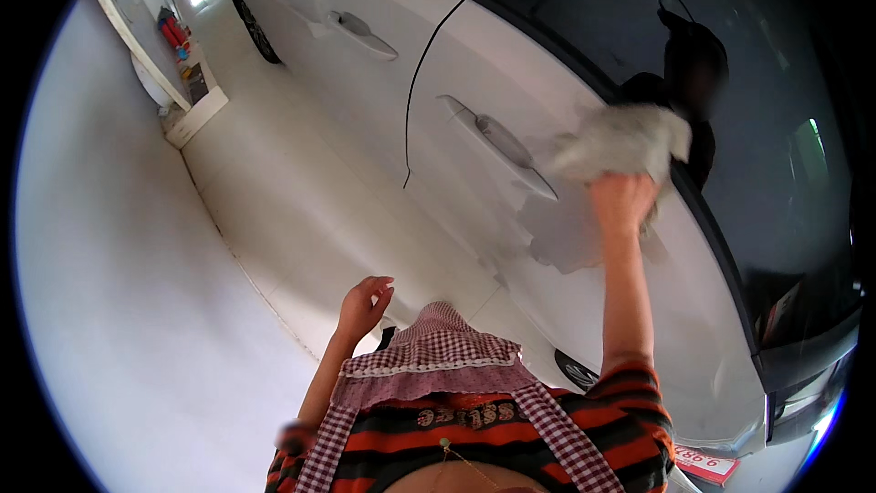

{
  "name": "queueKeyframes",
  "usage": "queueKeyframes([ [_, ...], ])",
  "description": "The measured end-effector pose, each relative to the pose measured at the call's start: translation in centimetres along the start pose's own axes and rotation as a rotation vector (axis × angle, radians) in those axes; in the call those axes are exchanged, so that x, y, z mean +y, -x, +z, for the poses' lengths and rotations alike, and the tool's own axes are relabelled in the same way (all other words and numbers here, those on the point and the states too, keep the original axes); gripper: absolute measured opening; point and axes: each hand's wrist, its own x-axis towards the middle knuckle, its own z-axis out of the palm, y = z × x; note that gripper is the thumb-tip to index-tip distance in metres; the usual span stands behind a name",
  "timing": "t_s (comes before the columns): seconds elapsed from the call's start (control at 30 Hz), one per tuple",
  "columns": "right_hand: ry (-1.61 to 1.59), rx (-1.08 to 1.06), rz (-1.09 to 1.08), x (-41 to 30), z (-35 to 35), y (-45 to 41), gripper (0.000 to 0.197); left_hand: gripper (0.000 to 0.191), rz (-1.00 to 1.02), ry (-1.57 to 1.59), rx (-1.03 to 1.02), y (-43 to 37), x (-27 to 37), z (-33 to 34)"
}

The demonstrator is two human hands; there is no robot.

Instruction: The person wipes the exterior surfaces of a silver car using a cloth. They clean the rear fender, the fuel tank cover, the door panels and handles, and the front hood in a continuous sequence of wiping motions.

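My right hand (624, 200) is closed around a pale cloth (619, 140), which lies against the white car door (472, 198) just below the window's dark trim. The cloth is blurred. To its left on the same door is a door handle (503, 140). My left hand (367, 305) hangs over the floor with nothing in it, its fingers loosely curled and apart. A checked apron (431, 349) covers my front below both hands.
A dark car window (759, 171) reflects a figure. Another door handle (363, 34) sits farther along the car. At left runs a white wall (130, 253), with red objects (171, 31) beyond it. A red-and-white sign (708, 465) lies at lower right.
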Motion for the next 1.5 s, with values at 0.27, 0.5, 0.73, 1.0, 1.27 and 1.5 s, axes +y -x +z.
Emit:
queueKeyframes([
  [0.27,0.03,0.272,0.159,1.8,0.8,3.1,0.044,0.019,0.038,0.013,0.013,0.5,-0.6,1.1],
  [0.5,-0.157,-0.072,0.023,-8.3,-2.2,-11.9,0.03,0.02,-0.06,-0.013,-0.008,3.2,0.4,2.2],
  [0.73,-0.362,0.553,-0.022,-6.0,2.2,-15.0,0.048,0.019,-0.009,-0.021,0.036,1.1,0.1,2.0],
  [1.0,-0.196,0.232,-0.142,-2.1,4.3,-11.2,0.062,0.019,0.029,-0.052,0.011,0.4,1.8,1.8],
  [1.27,-0.051,0.189,-0.293,2.9,6.7,-13.7,0.027,0.019,-0.053,-0.136,-0.015,1.7,-2.1,0.6],
  [1.5,-0.076,-0.096,-0.491,0.1,8.3,-10.5,0.027,0.02,-0.023,-0.162,0.048,0.4,-2.7,1.1],
])
